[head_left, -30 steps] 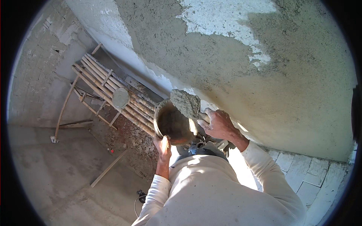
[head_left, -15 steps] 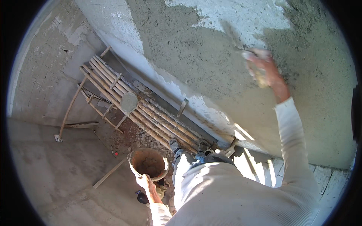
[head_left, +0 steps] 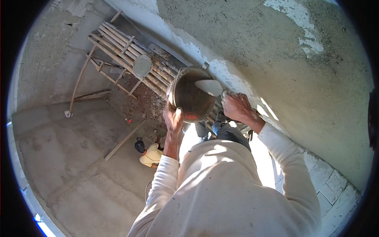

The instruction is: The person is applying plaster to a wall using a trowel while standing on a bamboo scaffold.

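My left hand (head_left: 173, 117) is closed on the near left rim of a round bucket (head_left: 193, 103), which is tipped so that its dark inside faces me. In my right hand (head_left: 237, 107) is a trowel, the fingers wrapped round its handle. The trowel's pale pointed blade (head_left: 209, 87) lies over the bucket's mouth, at its right side. Whether the blade touches the bucket wall I cannot tell. Right of my hands rises a wall with wet grey plaster (head_left: 276, 75), and a bare whitish patch (head_left: 302, 27) shows high on it.
I stand on a scaffold of bamboo poles (head_left: 118, 59) along the wall. A round container of grey mortar (head_left: 142, 66) rests on the poles. Far below, a person in a yellow shirt and dark cap (head_left: 150, 155) is beside a wooden plank (head_left: 125, 140). Rubble lies under the scaffold.
My right hand has come down from the plastered wall to the bucket with the trowel. The left hand has lifted the bucket up and to the right, in front of me.
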### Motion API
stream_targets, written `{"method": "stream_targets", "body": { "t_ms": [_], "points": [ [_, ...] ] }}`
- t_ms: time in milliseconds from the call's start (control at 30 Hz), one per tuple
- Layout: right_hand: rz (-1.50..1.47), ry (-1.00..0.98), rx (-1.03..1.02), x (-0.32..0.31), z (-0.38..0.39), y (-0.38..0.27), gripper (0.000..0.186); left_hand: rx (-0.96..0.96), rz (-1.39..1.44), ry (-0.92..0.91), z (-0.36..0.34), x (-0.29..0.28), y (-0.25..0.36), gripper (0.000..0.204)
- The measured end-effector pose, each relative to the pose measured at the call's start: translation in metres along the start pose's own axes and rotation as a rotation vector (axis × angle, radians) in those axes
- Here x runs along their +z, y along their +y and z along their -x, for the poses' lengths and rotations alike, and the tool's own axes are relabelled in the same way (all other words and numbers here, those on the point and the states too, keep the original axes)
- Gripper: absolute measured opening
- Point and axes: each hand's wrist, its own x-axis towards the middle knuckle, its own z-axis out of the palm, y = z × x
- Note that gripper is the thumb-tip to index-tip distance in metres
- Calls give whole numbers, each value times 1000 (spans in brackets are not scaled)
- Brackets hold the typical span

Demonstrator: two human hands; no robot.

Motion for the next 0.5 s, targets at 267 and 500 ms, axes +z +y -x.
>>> {"method": "stream_targets", "body": {
  "t_ms": [267, 500],
  "points": [
    [180, 227, 170, -41, 34, -1, 45, -206, -408, -204, -15, 82, 93, 79],
    [-659, -21, 98, 15, 15, 26, 38, -75, -41, -248, -10, 107, 63, 65]
  ]
}}
